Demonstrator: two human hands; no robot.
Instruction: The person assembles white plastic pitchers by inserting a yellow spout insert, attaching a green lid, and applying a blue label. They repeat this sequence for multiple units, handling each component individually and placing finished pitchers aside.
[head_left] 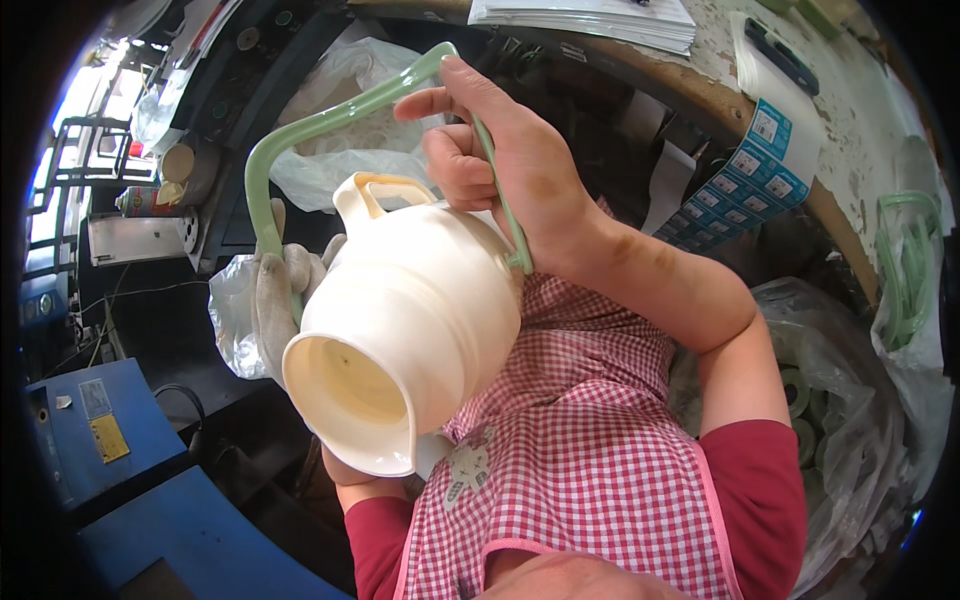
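Observation:
A cream plastic jug (pixel 420 310) lies tilted in front of my chest, its wide pouring mouth turned toward the lower left. It has a small loop handle (pixel 368 198) at its far side. My left hand (pixel 272 310), in a grey work glove, is closed against the jug's left side, partly hidden by it. A bent green plastic carrying handle (pixel 330 122) arches over the jug, with one end passing by the gloved fingers. The other end meets the jug's right side. Bare and curled, my right hand (pixel 505 160) grips this green handle at its upper right bend.
Clear plastic bags (pixel 350 110) lie beyond the jug. At right, a bag (pixel 830 400) holds green ring-shaped parts, and more green handles (pixel 908 260) sit by a worn bench (pixel 840 150). A blue sticker sheet (pixel 755 175) hangs off its edge. Blue machine housings (pixel 115 430) stand at lower left.

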